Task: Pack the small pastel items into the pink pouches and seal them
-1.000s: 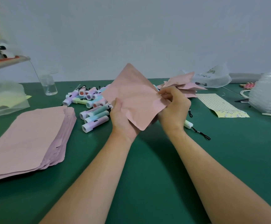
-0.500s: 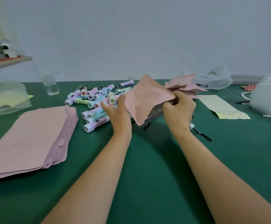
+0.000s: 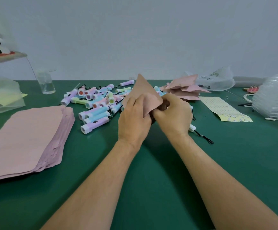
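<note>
Right: green desk point(image 3: 151, 188), grey wall point(image 3: 151, 39) behind the pink pouch point(image 3: 143, 90). Pinching that pouch, close together: left hand point(image 3: 133, 123) and right hand point(image 3: 173, 118). Left of it: pastel items point(image 3: 95, 105), then flat pouch stack point(image 3: 27, 135) at the desk edge. Right of it: pouch pile point(image 3: 184, 90). Nearer than it: plain green surface.

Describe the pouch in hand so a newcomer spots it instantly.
On the green table, look right of the pastel items. The left hand and right hand grip one pink pouch. Unlike the flat stack at left, it points corner-up.
</note>
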`<move>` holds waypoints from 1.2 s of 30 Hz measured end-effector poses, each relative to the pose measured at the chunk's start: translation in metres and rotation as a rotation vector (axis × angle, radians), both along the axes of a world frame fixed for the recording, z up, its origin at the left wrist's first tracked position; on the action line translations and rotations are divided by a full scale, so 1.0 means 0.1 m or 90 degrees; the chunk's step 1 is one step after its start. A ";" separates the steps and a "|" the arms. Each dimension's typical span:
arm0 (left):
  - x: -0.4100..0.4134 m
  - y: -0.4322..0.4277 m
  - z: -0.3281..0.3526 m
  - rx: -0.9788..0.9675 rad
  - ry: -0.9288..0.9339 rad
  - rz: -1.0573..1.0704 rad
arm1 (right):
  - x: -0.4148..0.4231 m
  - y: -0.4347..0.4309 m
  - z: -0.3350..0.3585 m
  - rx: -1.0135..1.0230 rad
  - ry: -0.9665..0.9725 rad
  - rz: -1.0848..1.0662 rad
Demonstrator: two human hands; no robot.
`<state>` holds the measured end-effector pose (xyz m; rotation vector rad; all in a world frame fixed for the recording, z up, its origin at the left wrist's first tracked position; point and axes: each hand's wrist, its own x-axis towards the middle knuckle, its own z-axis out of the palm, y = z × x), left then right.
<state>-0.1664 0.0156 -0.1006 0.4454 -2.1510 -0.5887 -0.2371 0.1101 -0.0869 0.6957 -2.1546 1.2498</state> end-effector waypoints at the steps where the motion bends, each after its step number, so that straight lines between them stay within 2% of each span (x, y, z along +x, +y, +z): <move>1: 0.01 0.01 -0.01 0.001 0.018 -0.017 | 0.00 -0.03 -0.02 0.040 -0.032 -0.016; 4: 0.01 -0.01 0.00 0.003 0.064 -0.014 | -0.07 -0.06 -0.07 0.101 -0.120 -0.044; 8: 0.02 -0.13 -0.02 0.039 0.158 0.027 | -0.16 0.00 -0.06 0.082 -0.172 -0.071; 13: 0.01 -0.04 -0.10 0.078 0.069 0.054 | -0.12 0.02 -0.06 0.048 -0.174 -0.001; 18: 0.01 -0.09 -0.07 0.150 -0.017 0.095 | -0.13 0.06 -0.05 0.037 -0.135 -0.012; 22: 0.07 -0.10 0.01 0.118 0.096 0.128 | -0.17 0.08 -0.05 0.093 0.011 -0.096; 25: 0.09 -0.07 0.00 0.076 0.094 0.116 | -0.15 0.08 -0.02 0.135 0.088 -0.117; 28: 0.10 -0.03 -0.04 0.011 0.046 0.101 | -0.11 0.08 -0.01 0.178 0.098 -0.079; 31: 0.07 0.00 -0.04 0.008 0.022 0.103 | -0.07 0.08 0.00 0.182 0.110 -0.073; 36: 0.05 -0.12 -0.04 0.077 0.022 0.137 | -0.17 0.14 0.02 0.217 0.084 -0.129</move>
